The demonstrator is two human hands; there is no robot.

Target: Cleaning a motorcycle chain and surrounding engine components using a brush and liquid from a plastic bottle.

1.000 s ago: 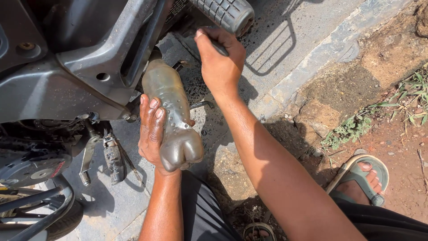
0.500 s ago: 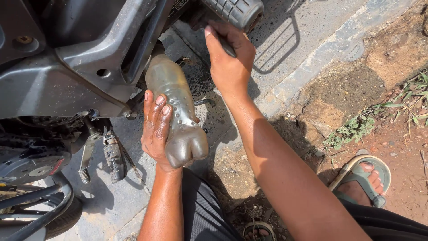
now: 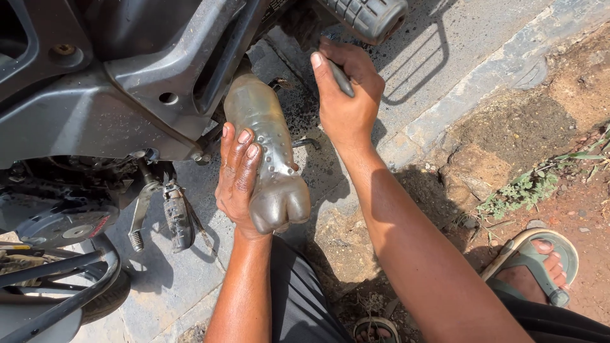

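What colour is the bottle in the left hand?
Murky grey-brown, translucent plastic bottle, gripped by the left hand; head view.

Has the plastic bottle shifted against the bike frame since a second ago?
No: the plastic bottle keeps its neck tucked under the grey frame, held by the left hand.

Harsh direct sunlight, hard dark shadows, sharp focus.

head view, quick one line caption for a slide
Left hand tilts a grimy plastic bottle under a motorcycle.
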